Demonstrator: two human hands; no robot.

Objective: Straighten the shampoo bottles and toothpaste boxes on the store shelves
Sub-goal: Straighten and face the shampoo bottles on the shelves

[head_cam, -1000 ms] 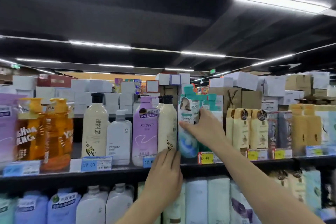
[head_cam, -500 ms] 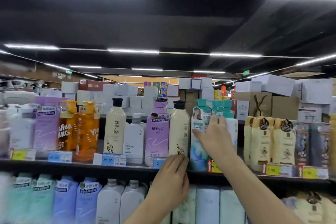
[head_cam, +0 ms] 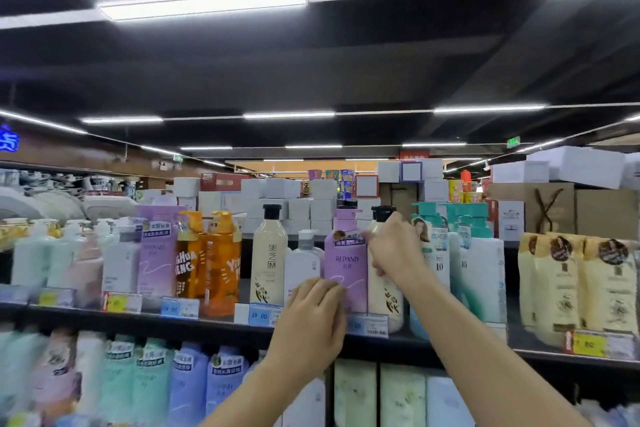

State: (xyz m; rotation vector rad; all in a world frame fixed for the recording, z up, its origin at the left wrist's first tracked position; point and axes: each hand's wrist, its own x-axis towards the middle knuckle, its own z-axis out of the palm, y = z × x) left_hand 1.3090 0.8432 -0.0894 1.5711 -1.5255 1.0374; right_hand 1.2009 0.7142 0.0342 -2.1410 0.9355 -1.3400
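Likely full, heavy, slick: turn purple REPAND bottle by stiff shoulder and base, left hand flat-fingered at base, right hand at shoulder, grip unclear.

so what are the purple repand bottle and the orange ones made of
Purple REPAND bottle: likely opaque plastic, fairly matte; flat even colour, soft sheen.
Orange bottles: likely translucent glossy plastic; amber colour glows through, sides catch highlights.
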